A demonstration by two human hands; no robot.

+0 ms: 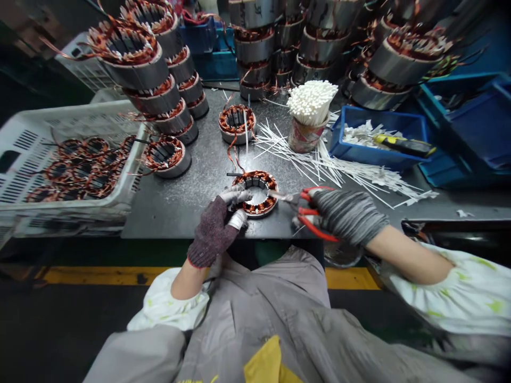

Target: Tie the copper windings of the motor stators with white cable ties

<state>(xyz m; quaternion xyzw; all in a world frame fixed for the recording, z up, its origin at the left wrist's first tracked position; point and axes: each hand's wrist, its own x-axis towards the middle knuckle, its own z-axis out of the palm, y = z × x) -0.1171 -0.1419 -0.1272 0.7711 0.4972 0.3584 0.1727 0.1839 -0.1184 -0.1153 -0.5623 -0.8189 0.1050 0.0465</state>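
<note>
A copper-wound ring [261, 208] lies at the front edge of the dark metal table [167, 205]. My left hand [215, 226], in a dark knitted glove with white-wrapped fingertips, grips the ring's left side. In a grey striped glove, my right hand [347, 217] is closed round red-handled scissors [319, 223], whose blades point left and reach the ring's right rim. Copper leads and a black sleeve extend from the ring's upper left. Just behind it stands another wound ring [237, 133] with a white stick across it.
White sticks fill a cup [305, 133]; more lie loose beside it. A blue bin [371, 154] holds scraps and a yellow cutter [405, 144]. Stacked wound rings [139, 77] stand at the left and back. A white crate [80, 205] of rings is at the left.
</note>
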